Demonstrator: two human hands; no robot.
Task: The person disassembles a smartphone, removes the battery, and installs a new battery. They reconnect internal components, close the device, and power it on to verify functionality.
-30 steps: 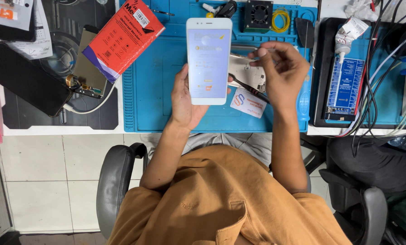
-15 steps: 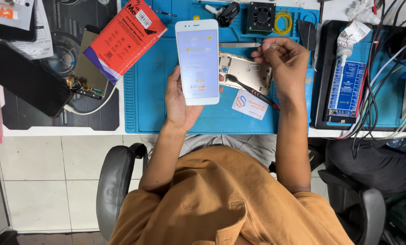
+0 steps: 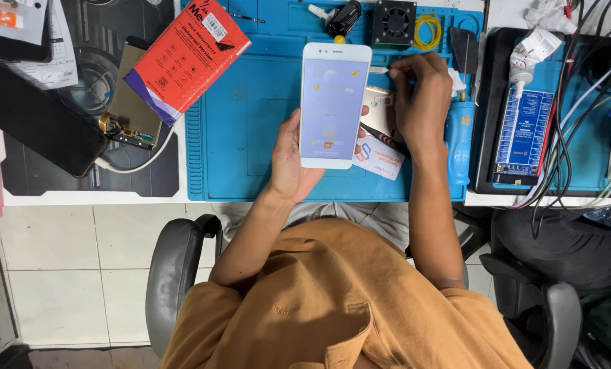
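Observation:
My left hand holds a white smartphone upright over the blue work mat, its screen lit. My right hand is just right of the phone, fingers pinched on a thin metal tool whose tip points left at the phone's upper edge. Under that hand lies a gold phone back housing, partly hidden by the phone. A white card lies on the mat below the housing.
A red box overlaps the mat's far left corner. Left of it are a gold screen part with a cable and a black phone. A small fan, a yellow wire coil, a blue driver and a blue circuit board with cables sit at the right.
The phone shifted slightly sideways in my left hand. My right hand moved from above the card to the far end of the gold housing, still pinching the thin tool.

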